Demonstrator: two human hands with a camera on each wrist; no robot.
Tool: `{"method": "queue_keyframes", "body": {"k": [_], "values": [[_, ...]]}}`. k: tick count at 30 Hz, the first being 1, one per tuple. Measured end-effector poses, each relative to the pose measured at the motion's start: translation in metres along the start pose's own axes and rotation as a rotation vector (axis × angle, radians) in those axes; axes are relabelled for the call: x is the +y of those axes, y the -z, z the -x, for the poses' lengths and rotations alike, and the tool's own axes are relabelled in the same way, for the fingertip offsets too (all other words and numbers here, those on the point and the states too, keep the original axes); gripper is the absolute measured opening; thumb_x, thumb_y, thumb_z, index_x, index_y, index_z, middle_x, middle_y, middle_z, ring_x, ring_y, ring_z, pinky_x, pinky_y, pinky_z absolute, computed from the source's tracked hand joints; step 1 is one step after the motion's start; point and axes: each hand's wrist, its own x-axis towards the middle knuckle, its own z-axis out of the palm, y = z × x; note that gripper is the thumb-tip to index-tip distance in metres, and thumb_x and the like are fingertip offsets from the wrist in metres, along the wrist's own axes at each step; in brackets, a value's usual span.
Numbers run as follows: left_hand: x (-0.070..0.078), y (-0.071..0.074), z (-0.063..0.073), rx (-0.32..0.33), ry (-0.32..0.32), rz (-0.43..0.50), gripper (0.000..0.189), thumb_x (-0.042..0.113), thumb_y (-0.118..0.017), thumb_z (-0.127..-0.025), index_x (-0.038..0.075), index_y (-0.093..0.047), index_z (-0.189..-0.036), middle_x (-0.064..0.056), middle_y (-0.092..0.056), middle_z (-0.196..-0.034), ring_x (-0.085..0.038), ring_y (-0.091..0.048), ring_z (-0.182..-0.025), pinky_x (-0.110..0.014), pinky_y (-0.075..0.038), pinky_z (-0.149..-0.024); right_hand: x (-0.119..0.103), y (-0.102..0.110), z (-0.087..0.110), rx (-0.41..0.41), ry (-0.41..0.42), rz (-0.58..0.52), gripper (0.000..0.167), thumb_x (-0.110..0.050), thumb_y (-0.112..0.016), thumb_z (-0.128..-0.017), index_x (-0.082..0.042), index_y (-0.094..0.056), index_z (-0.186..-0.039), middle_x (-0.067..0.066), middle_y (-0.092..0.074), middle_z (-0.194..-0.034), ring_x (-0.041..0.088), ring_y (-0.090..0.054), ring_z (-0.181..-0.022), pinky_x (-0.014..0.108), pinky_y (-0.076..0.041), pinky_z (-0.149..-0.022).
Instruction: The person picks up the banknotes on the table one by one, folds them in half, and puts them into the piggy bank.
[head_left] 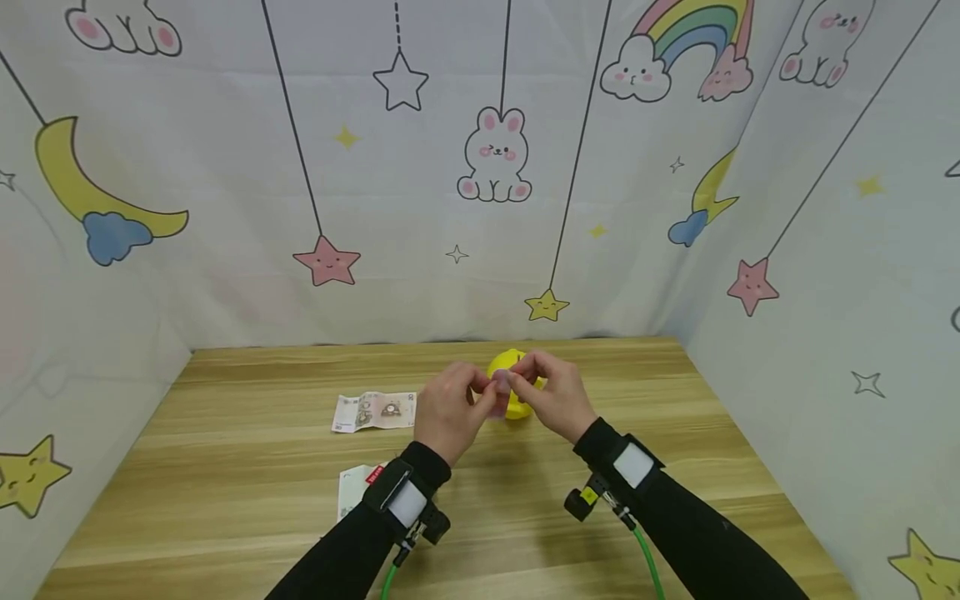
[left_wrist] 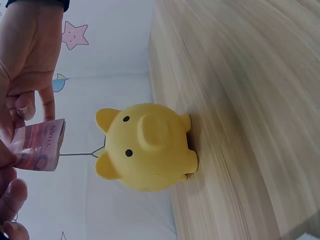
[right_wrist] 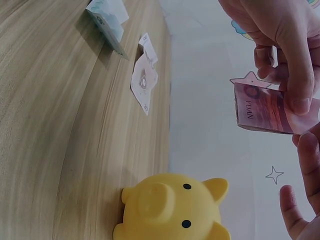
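Observation:
Between my two hands, above the table, is a pink folded banknote (left_wrist: 41,147) with "YUAN" printed on it. My left hand (head_left: 452,412) pinches it from the left with thumb and fingers. From the other side, my right hand (head_left: 558,398) pinches its upper edge. The folded end of the banknote (right_wrist: 260,107) hangs free below the fingers in the right wrist view. Just behind the hands stands a yellow piggy bank (left_wrist: 150,147), upright on the table and facing me. The hands partly cover it in the head view.
An unfolded, creased banknote (head_left: 375,412) lies left of the hands on the wooden table (head_left: 225,467). Nearer me, a pale greenish folded paper (head_left: 351,490) is partly hidden by my left forearm. A white printed curtain (head_left: 420,208) rises behind the table and along its sides.

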Motion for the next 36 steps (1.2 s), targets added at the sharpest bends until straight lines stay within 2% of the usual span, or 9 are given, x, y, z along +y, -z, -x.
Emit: {"method": "queue_keyframes", "body": {"k": [7,11,15,19,22,26,31,36], "values": [[-0.002,0.003,0.002,-0.038,-0.001,0.062,0.015,0.015,-0.084,-0.094,0.01,-0.071,-0.09,-0.004,-0.067,-0.082,-0.013,-0.053,-0.064,-0.025,-0.045,-0.056,0.001,-0.002,-0.002,0.003,-0.004,0.017,0.007,-0.002,-0.075,-0.099,-0.005,-0.07,-0.095,0.002,-0.068,-0.079,0.014,-0.064,-0.071,0.026,-0.057,-0.065],[-0.005,0.01,0.001,-0.103,0.034,0.194,0.006,0.012,-0.08,-0.097,0.007,-0.076,-0.098,-0.004,-0.073,-0.09,-0.014,-0.06,-0.07,-0.027,-0.052,-0.063,0.003,-0.002,-0.002,0.004,-0.01,0.023,0.007,-0.004,-0.075,-0.099,-0.005,-0.071,-0.095,0.001,-0.069,-0.08,0.014,-0.063,-0.072,0.028,-0.056,-0.067],[-0.011,0.014,-0.001,-0.206,0.125,0.333,0.007,0.01,-0.078,-0.099,0.007,-0.079,-0.105,-0.004,-0.077,-0.098,-0.017,-0.067,-0.082,-0.03,-0.057,-0.074,0.004,-0.001,0.0,0.01,-0.003,0.025,0.008,-0.004,-0.076,-0.099,-0.006,-0.07,-0.093,0.002,-0.069,-0.081,0.014,-0.061,-0.074,0.029,-0.052,-0.069],[-0.017,0.017,-0.001,-0.305,0.255,0.428,0.008,0.017,-0.077,-0.101,0.012,-0.079,-0.106,-0.001,-0.076,-0.1,-0.016,-0.065,-0.08,-0.029,-0.055,-0.071,0.003,-0.001,0.001,0.007,0.011,0.022,0.008,-0.002,-0.075,-0.099,-0.005,-0.07,-0.093,0.003,-0.069,-0.082,0.015,-0.061,-0.076,0.032,-0.052,-0.07],[-0.022,0.017,-0.002,-0.354,0.34,0.513,0.01,0.021,-0.076,-0.102,0.012,-0.079,-0.108,-0.002,-0.075,-0.102,-0.017,-0.065,-0.077,-0.032,-0.055,-0.068,0.002,-0.001,0.001,0.002,0.019,0.024,0.008,-0.001,-0.075,-0.099,-0.005,-0.07,-0.094,0.003,-0.069,-0.083,0.015,-0.062,-0.076,0.033,-0.053,-0.071],[-0.027,0.016,-0.002,-0.392,0.409,0.601,0.015,0.023,-0.077,-0.102,0.012,-0.079,-0.111,-0.002,-0.075,-0.106,-0.02,-0.065,-0.078,-0.036,-0.057,-0.071,0.0,0.0,0.001,-0.002,0.033,0.024,0.009,0.0,-0.075,-0.098,-0.006,-0.07,-0.094,0.002,-0.069,-0.083,0.014,-0.062,-0.076,0.03,-0.052,-0.07],[-0.029,0.015,-0.003,-0.437,0.418,0.646,0.021,0.025,-0.078,-0.101,0.011,-0.08,-0.116,-0.003,-0.076,-0.113,-0.02,-0.066,-0.082,-0.034,-0.056,-0.072,-0.003,0.001,0.002,-0.007,0.052,0.031,0.01,-0.001,-0.076,-0.097,-0.006,-0.069,-0.093,0.001,-0.069,-0.08,0.013,-0.061,-0.073,0.027,-0.052,-0.067],[-0.029,0.014,-0.004,-0.47,0.387,0.619,0.023,0.024,-0.078,-0.1,0.01,-0.08,-0.118,-0.006,-0.077,-0.113,-0.019,-0.065,-0.085,-0.03,-0.053,-0.071,-0.005,0.0,0.002,-0.016,0.058,0.041,0.01,0.0,-0.076,-0.097,-0.007,-0.069,-0.094,0.002,-0.072,-0.084,0.012,-0.059,-0.072,0.026,-0.051,-0.066]]}}
